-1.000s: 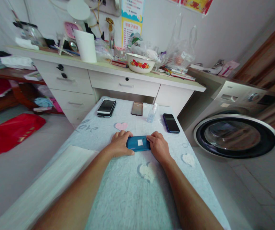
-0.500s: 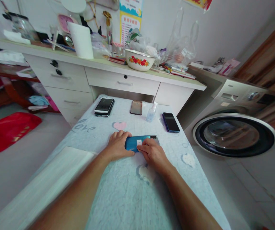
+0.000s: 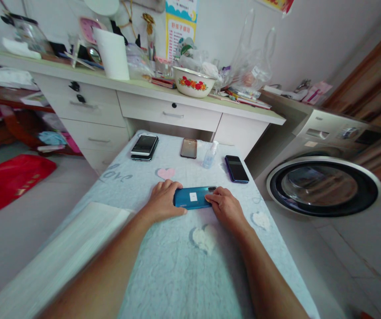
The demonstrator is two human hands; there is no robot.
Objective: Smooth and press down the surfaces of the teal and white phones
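A blue smartphone (image 3: 186,202) lies back side up on the cloth-covered table, with a small white label (image 3: 193,196) on its back. My left hand (image 3: 164,201) is wrapped round the phone's left end, thumb along the near edge. My right hand (image 3: 226,207) rests at the right end, its fingers pinched together against the phone's back near the camera. Whether anything is between those fingers is hidden. Beyond the phone stand a clear spray bottle (image 3: 210,155) and a flat phone case (image 3: 189,148).
Another phone (image 3: 236,169) lies at the table's right edge, and stacked phones (image 3: 144,147) at the far left. A pale folded sheet (image 3: 67,252) lies along the left side. Behind is a white desk (image 3: 173,113) bearing a flowered bowl (image 3: 194,83); a washing machine (image 3: 323,133) stands right.
My right hand has slid right along the phone's back, from the white label towards the camera end, so the label now shows whole. My left hand has stayed in place.
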